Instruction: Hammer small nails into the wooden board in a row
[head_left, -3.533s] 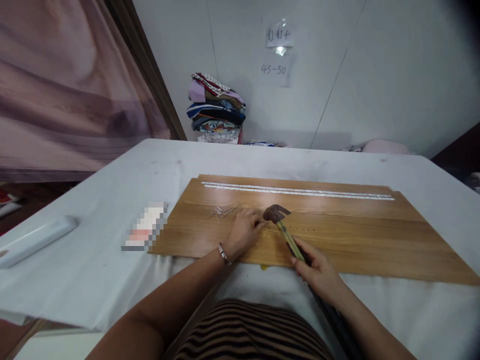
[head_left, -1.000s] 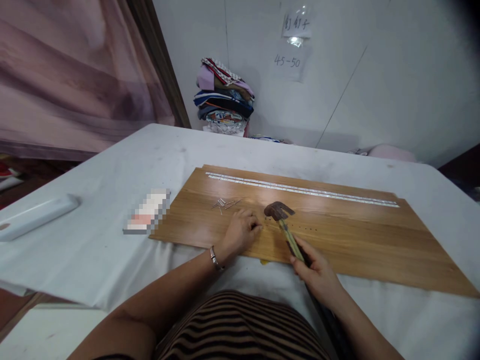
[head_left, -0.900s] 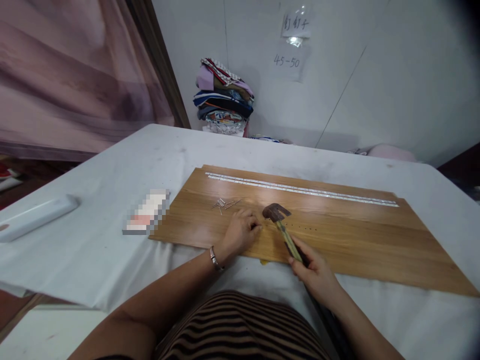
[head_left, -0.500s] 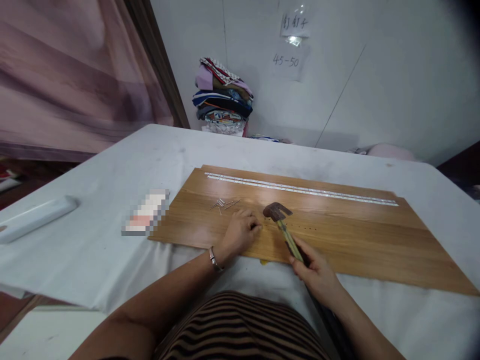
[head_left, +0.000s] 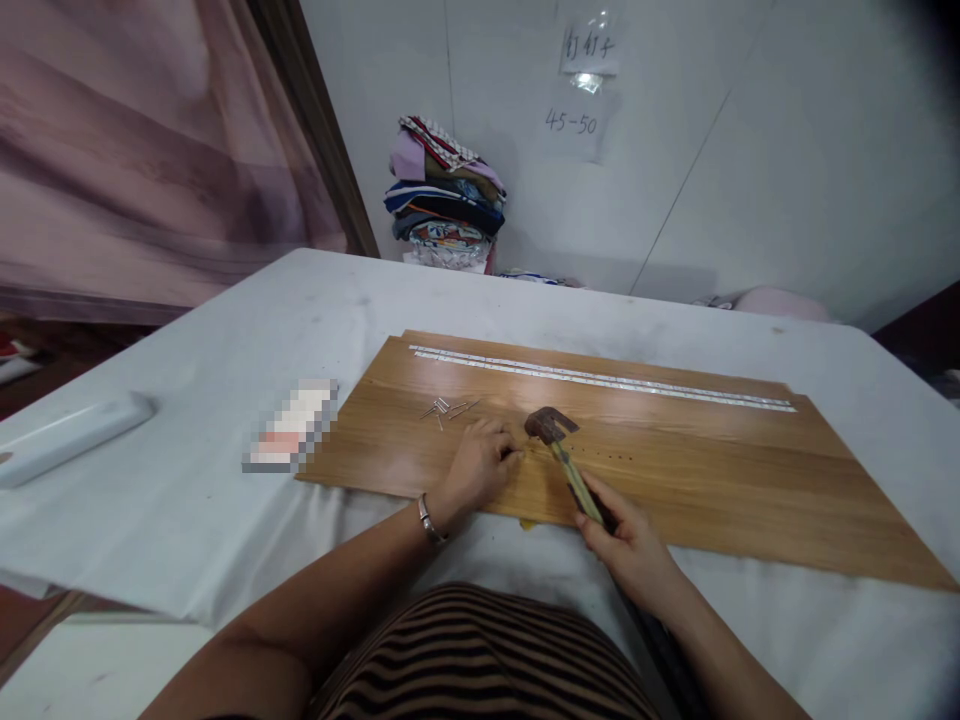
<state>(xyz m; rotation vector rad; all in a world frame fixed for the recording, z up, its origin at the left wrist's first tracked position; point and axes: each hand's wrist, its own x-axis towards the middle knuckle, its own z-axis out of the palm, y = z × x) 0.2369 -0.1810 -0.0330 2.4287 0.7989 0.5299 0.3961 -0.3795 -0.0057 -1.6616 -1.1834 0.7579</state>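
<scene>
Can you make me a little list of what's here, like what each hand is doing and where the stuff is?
table: white cover
board: wooden, lying flat on the table
right hand: closed around the handle of the hammer
left hand: fingertips pinched together on the board beside the hammer's head; what they pinch is too small to see
nails: small loose bunch on the board, just past the left hand
silver strip: along the board's far edge
clothes: piled by the wall

White wall (head_left: 787, 150), pinkish curtain (head_left: 135, 150), perhaps folded clothes (head_left: 444, 205).
</scene>
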